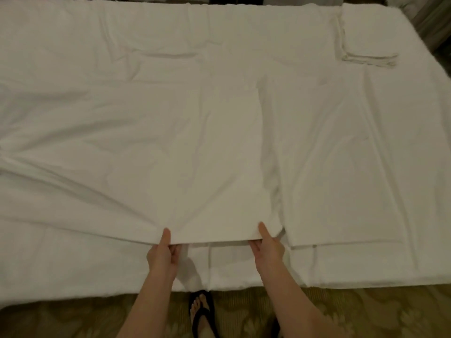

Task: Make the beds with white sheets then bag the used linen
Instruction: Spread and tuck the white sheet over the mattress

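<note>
A white sheet (170, 142) lies partly unfolded across the bed (366, 272), wrinkled toward the left. My left hand (162, 254) pinches its near edge, thumb on top and fingers underneath. My right hand (268, 247) pinches the same edge further right, close to the sheet's near right corner. The edge is lifted slightly off the bed. Beside it on the right lies a folded panel of white linen (341, 167), flat on the bed.
A small folded stack of white linen (368, 32) sits at the far right corner of the bed. Patterned carpet (353, 311) runs along the bed's near side, where my foot in a dark flip-flop (202, 311) stands.
</note>
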Motion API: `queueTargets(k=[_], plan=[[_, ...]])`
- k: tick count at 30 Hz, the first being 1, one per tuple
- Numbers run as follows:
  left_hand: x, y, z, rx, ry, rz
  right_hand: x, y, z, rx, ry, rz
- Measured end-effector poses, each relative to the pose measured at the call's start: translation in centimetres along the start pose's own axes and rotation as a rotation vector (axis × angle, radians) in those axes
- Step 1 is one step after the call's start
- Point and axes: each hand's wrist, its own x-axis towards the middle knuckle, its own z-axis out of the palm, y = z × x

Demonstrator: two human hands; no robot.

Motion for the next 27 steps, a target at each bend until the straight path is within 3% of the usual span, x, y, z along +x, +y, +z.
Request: queueTargets(k=[5,9,14,21,27], plan=[[-1.2,-1.9,-0.2,-0.074,0.027,0.002,-0.3,-0.1,-1.9,-0.054,-0.037,0.037],[-3.7,-5.6,2.2,-0.099,-0.081,-0.112,-0.1,-1.6,-4.0,0.098,-0.043,0.039],[-6.8,-12.7,6.8,-0.008,-0.209,-0.184,1.0,-5.0,-6.8,0.011,0.147,-0.008],[-9.2,-17.8,12.1,0.138,-0.216,-0.123,0.5,-9.5,-6.1,0.137,-0.223,0.145],[-10.3,-18.1,10.8,0.276,-0.238,-0.018,1.7,-9.4,-8.4,-0.266,-0.215,0.202]])
